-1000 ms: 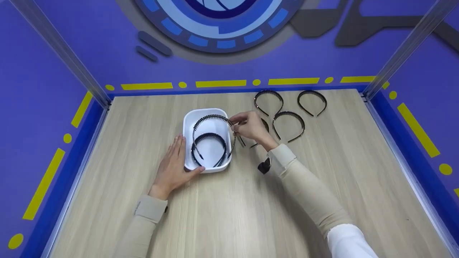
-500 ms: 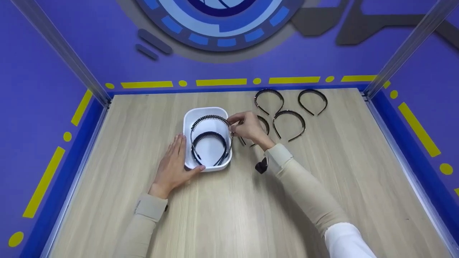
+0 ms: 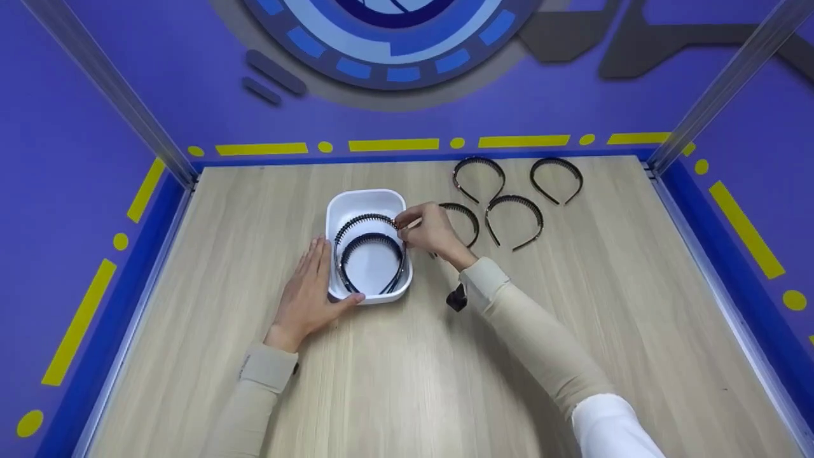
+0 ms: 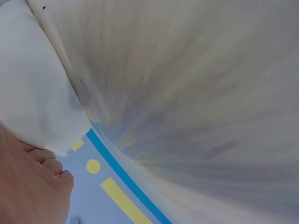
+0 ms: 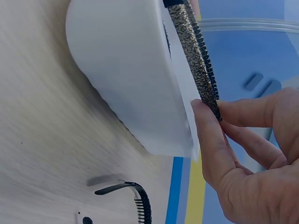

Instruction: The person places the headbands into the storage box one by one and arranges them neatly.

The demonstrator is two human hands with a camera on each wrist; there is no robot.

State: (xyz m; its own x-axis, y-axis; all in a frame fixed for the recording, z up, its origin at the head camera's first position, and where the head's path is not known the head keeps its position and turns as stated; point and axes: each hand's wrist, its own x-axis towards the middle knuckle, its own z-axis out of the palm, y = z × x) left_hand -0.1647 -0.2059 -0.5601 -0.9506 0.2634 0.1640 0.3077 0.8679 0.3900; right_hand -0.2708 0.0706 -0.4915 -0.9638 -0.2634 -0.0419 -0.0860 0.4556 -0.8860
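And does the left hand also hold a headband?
No, the left hand touches the side and near edge of the white container, while the right hand pinches a glittery headband.

A counter (image 3: 369,394) spreads beneath the left hand (image 3: 305,302) and the right hand (image 3: 432,232). Beyond both stands a purple back wall (image 3: 191,121) with a round emblem (image 3: 404,44), grey shapes (image 3: 561,38) and yellow dashes (image 3: 393,145). A post (image 3: 109,89) stands well left of the left hand, another post (image 3: 725,83) well right of the right hand, beside purple side walls (image 3: 57,159).

Beige cuffed sleeves (image 3: 540,340), white right upper sleeve (image 3: 613,427), small black wrist piece (image 3: 456,298)
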